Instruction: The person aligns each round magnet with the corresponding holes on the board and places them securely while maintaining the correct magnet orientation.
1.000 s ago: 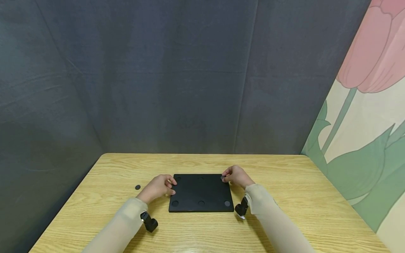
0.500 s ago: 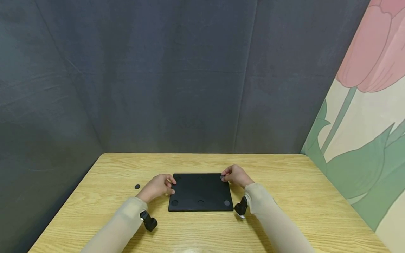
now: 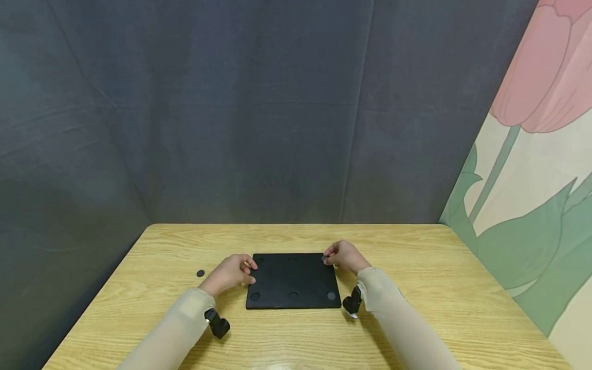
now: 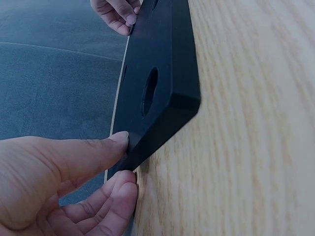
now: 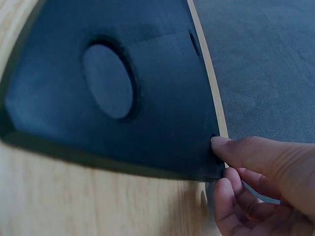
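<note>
A flat black rectangular plate [image 3: 296,277] with round recesses along its near and far edges lies on the table. My left hand [image 3: 229,273] pinches its left edge, thumb [image 4: 118,140] on top and fingers curled at the side. At the far right corner, my right hand [image 3: 344,257] has its thumb [image 5: 226,147] over a small dark disc [image 3: 325,259] and its other fingers curled at the plate's edge. A greyish disc [image 5: 109,81] sits in the near right recess. The near left recess [image 4: 150,92] shows as an open hole. The right fingertips partly hide the corner.
A loose small black disc [image 3: 200,273] lies on the wooden table [image 3: 287,339], left of the left hand. A dark cloth [image 3: 259,113] hangs behind the table's far edge. A flower-patterned panel [image 3: 532,221] stands along the right side.
</note>
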`<state>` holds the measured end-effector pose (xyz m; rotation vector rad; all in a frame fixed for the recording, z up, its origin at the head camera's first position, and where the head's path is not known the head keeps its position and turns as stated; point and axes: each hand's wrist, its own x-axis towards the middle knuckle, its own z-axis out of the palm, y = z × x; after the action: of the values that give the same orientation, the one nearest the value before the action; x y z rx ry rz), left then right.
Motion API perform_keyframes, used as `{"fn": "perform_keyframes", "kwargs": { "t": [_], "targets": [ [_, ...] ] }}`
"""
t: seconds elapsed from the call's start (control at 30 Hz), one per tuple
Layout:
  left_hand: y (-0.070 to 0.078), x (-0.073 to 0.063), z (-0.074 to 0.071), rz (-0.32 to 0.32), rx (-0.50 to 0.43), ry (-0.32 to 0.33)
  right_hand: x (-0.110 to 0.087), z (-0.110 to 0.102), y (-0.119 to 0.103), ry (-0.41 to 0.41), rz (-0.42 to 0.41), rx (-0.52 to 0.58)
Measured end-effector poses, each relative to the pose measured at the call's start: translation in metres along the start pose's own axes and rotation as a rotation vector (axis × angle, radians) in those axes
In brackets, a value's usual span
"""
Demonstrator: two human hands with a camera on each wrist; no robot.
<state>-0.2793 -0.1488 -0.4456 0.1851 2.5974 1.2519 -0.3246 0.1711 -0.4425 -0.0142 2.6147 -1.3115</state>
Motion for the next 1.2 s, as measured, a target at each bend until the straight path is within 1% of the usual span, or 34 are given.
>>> {"fn": "perform_keyframes", "kwargs": {
  "t": [0.47, 0.7, 1.0, 1.2],
  "targets": [
    [-0.0033, 0.0014, 0.0001, -0.005, -0.02, -0.013, -0.0009, 0.0005, -0.0009, 0.0, 0.01, -0.017],
    [-0.0016, 0.0002, -0.0002, -0.003, -0.033, -0.013, -0.0008, 0.0002, -0.0005, -0.008, 0.005, -0.006],
    [-0.0014, 0.0009, -0.0002, -0.001, -0.023, -0.01, -0.0011, -0.0008, -0.0003, -0.011, 0.001, -0.008],
    [-0.003, 0.0014, -0.0001, -0.001, -0.021, -0.011, -0.0011, 0.0003, -0.0008, 0.003, 0.002, -0.017]
  ]
}}
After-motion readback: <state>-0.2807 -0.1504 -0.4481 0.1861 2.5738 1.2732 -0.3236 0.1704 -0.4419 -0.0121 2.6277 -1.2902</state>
